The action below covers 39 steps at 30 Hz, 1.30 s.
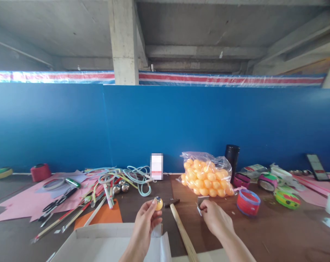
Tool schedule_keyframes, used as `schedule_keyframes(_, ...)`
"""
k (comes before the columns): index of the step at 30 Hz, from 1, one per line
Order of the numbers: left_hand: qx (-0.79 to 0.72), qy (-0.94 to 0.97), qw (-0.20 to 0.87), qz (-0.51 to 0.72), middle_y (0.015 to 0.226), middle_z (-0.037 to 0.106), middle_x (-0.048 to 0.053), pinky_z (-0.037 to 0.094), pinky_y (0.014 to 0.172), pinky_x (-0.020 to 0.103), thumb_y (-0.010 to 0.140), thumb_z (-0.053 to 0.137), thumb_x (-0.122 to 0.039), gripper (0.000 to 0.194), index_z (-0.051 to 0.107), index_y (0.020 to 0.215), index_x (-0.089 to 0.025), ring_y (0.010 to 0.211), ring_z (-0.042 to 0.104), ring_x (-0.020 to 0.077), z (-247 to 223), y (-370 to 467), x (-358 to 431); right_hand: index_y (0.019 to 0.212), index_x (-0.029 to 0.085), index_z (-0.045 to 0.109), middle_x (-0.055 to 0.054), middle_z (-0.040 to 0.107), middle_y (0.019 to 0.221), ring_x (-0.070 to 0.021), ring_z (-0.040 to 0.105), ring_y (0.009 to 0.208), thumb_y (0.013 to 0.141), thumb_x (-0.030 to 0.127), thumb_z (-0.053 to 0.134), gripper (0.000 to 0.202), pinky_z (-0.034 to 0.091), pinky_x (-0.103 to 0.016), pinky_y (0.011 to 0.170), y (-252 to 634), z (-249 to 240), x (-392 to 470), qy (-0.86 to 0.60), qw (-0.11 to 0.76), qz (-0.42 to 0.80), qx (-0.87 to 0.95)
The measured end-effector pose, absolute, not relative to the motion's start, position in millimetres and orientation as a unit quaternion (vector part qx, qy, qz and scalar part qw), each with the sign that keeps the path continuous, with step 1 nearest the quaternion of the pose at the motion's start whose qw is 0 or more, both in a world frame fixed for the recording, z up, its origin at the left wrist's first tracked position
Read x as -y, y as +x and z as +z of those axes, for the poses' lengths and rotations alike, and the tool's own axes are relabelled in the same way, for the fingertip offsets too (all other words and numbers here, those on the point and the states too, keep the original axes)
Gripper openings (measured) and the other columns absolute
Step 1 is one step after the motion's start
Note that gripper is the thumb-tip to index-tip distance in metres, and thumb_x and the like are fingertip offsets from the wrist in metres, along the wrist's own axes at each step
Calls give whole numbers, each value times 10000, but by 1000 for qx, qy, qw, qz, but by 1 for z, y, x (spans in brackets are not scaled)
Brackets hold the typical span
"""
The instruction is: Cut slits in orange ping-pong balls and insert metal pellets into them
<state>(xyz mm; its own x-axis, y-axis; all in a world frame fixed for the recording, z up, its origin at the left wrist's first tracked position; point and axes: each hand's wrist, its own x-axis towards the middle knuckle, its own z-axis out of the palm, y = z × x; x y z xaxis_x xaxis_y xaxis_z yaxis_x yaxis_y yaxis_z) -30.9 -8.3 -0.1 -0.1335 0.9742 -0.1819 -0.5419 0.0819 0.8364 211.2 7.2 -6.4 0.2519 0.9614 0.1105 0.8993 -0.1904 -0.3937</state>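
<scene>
My left hand point(144, 222) pinches an orange ping-pong ball point(159, 205) between thumb and fingers; a dark mark shows on top of the ball. To the right, my right hand point(216, 220) is closed on a small flat grey-and-white piece point(202, 199), too small to name and partly covered by the fingers. Between the hands lies a hammer point(183, 231) with a wooden handle, its dark head pointing away from me. Behind my right hand stands a clear plastic bag point(207, 178) full of orange balls. An open white cardboard box point(99, 234) sits under my left forearm.
Left are pink paper point(20, 203), scissors point(55, 203), sticks, steel balls point(121, 187) and a coiled pale-blue cord point(137, 174). A phone point(156, 166) leans at the blue partition point(181, 123). Right are a black cylinder point(232, 158), a red-and-blue roll point(248, 203) and several tape rolls.
</scene>
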Motion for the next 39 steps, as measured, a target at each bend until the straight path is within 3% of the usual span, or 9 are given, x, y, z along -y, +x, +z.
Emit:
schedule_keyframes(10,-433,265,597,622,722,616,20,490,476,172,639,716,-327,294,582,830,-148,560,591,79,4,-29,11,733,290,596,-13,671,818,-214,621,768,757,331,488,119,326,-267,533,209,-1,-5,-769,191,91,603)
schedule_keyframes(19,-424,275,613,607,760,613,26,506,495,193,624,723,-356,318,581,826,-156,581,590,86,-4,-32,6,752,263,591,-37,696,846,-228,634,790,881,391,280,360,334,-258,520,210,0,-8,-771,196,110,596)
schedule_keyframes(27,-434,267,599,617,728,609,28,498,485,178,635,717,-345,305,585,826,-146,567,587,82,5,-28,13,866,299,624,-17,698,945,-225,630,880,822,364,440,200,360,-255,551,214,-5,-12,-779,204,111,582)
schedule_keyframes(39,-446,273,592,614,736,607,29,494,486,176,637,716,-340,313,591,844,-141,565,583,78,7,-27,14,730,288,600,-5,702,863,-225,639,784,779,364,456,170,351,-271,530,216,-9,-16,-791,211,112,564)
